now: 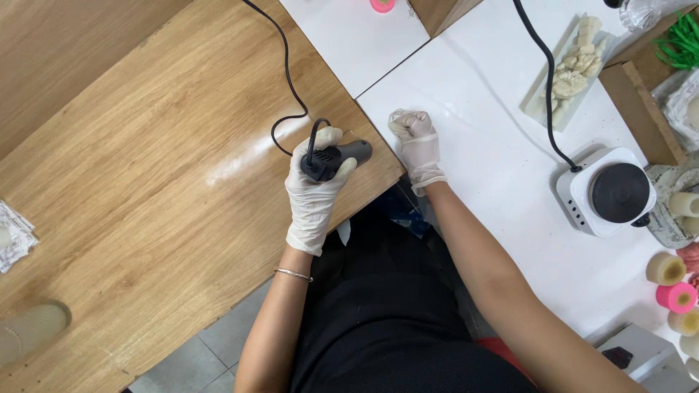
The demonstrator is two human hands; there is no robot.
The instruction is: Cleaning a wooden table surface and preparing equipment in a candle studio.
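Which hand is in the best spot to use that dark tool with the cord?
Probably the left. The left hand already grips the dark corded tool over the wooden table. The right hand is a closed fist resting on the white table, holding nothing visible.

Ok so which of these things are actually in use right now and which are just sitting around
In use: left hand holding the dark corded tool; right hand, fisted on the white table.
Lying about: small hotplate, white tray of pale pieces, round candles.
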